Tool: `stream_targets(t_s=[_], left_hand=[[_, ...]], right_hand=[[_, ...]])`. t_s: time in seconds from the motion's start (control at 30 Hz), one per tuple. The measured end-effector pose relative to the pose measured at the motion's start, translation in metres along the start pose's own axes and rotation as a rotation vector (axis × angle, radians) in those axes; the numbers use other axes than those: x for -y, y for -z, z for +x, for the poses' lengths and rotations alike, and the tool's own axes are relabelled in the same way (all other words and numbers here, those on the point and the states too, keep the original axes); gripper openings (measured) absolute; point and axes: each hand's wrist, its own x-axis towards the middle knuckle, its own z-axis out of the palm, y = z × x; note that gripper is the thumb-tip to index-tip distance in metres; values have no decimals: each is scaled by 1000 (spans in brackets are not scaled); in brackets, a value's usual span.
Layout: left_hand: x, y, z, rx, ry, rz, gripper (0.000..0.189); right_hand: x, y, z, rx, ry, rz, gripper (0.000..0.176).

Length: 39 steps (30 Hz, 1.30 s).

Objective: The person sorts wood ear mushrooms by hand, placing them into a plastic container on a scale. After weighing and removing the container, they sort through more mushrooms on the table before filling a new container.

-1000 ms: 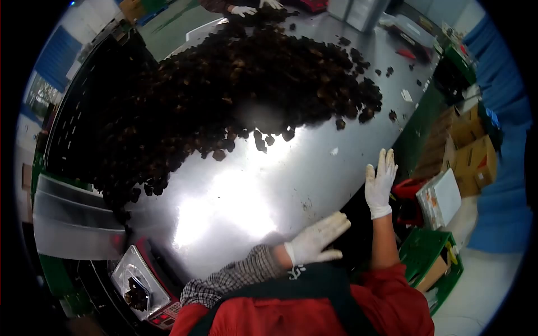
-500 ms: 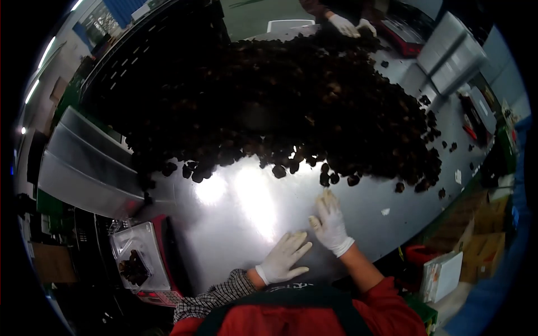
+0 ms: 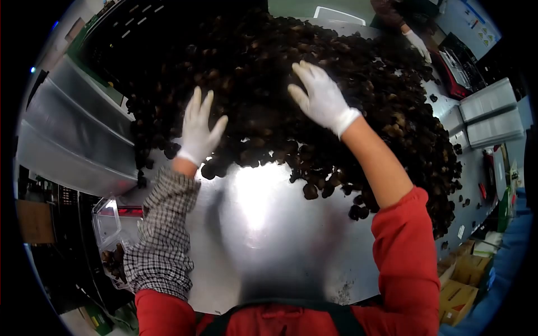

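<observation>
A wide heap of dark brown, lumpy pieces [image 3: 252, 73] covers the far part of a shiny metal table [image 3: 280, 252]. My left hand [image 3: 199, 129], in a white glove, is over the near left part of the heap with its fingers spread. Farther right and deeper over the pile is my right hand [image 3: 322, 98], also gloved, its fingers apart. Neither hand holds anything. Whether the fingertips touch the pieces cannot be made out.
At the left stand metal bins [image 3: 73, 134] and a clear plastic box [image 3: 106, 224] with dark pieces. A co-worker's gloved hand [image 3: 417, 45] is at the heap's far right. White containers [image 3: 493, 115] stand right; cardboard boxes [image 3: 457, 299] are lower right.
Both hands have moved forward from the bare metal near my body to over the heap, the left also going leftward. The camera view has shifted. The co-worker's visible hand hangs lower.
</observation>
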Motion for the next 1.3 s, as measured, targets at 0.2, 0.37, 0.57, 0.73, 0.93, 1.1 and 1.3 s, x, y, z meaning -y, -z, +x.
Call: stream_targets(t_s=[0.2,0.37,0.57,0.73,0.93,1.1,1.3], left_hand=[[22,-20,64,153,296,182,85],[-13,-20,43,447,328,-92,82],[-19,27,-23,338,172,-416,42],[6,28,4,225,328,-448,32],[11,-37,6,458,429,76,83],[-38,24,-48,608,163,-255,59],[-31,41,-68,289,162,-169,58]], right_hand=[[-11,-56,53,210,-164,-325,66],[40,-66,27,370,-38,-259,64],[47,1,-7,138,226,289,28],[18,-4,18,184,-24,227,36],[45,-80,-7,448,-94,-378,58],[76,-34,-75,535,167,238,46],[61,3,-80,252,56,166,35]])
